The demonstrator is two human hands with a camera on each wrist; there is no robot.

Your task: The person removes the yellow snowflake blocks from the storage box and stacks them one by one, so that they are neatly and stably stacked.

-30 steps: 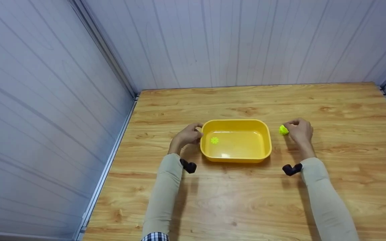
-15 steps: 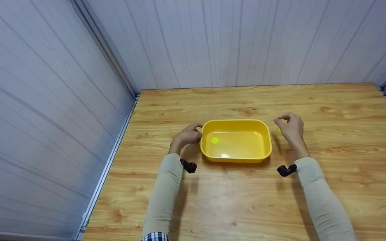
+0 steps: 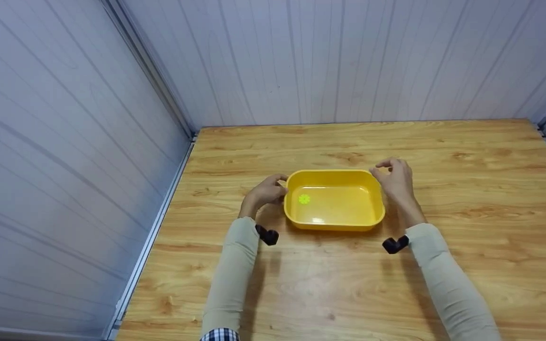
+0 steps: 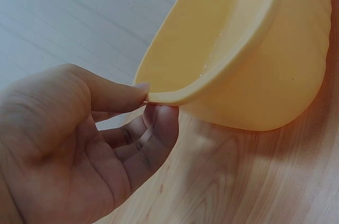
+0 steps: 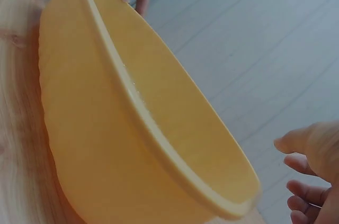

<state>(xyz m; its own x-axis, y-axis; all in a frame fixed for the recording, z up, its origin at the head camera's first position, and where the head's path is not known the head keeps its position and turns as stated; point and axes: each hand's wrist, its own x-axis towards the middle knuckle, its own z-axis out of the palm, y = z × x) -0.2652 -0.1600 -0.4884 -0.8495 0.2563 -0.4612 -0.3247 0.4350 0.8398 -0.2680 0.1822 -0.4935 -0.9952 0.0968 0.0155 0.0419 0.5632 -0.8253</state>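
A yellow plastic basin [image 3: 334, 227] stands on the wooden table, with a small flat yellow-green flower-shaped piece [image 3: 304, 199] lying inside it near the left end. My left hand [image 3: 266, 191] pinches the basin's left rim; in the left wrist view the thumb [image 4: 119, 96] lies on top and curled fingers sit beneath. At the back right corner, my right hand [image 3: 397, 182] hovers close to the rim. In the right wrist view its fingers [image 5: 302, 188] are loosely bent and apart from the thumb, with nothing seen between them.
Pale panel walls [image 3: 320, 61] rise behind the table [image 3: 330, 284] and at the left side [image 3: 55, 156]. A black wrist device [image 3: 267, 235] sits on the left sleeve, and another black device [image 3: 395, 245] on the right one.
My right hand has left a crumpled yellow-green piece right of the basin and moved left to the basin's back right corner. That piece no longer shows. My left hand stays on the rim.
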